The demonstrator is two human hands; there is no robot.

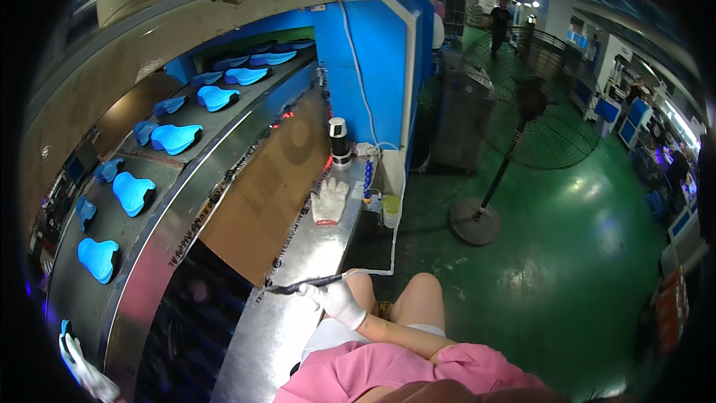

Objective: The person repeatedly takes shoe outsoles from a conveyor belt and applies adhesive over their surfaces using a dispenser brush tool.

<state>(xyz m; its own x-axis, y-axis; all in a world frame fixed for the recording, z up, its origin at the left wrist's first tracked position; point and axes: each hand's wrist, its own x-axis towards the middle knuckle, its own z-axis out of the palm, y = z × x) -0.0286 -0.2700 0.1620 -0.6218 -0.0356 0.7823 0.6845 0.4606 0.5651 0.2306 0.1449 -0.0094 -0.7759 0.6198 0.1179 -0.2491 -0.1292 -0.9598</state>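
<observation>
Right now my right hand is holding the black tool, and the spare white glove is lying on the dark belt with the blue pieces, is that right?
Not quite: the head view shows the spare white glove lying on the metal ledge. Your right hand is holding the black tool.

Insoles (133,192) lie along the belt (82,306), left of the counter (261,343); toward its far edge, a glove (329,200) lies before a canister (339,143).

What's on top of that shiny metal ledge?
On the metal ledge: a white glove and, farther along, a dark bottle. The right hand holds a black tool over the ledge. The metal under the glove is covered.
</observation>
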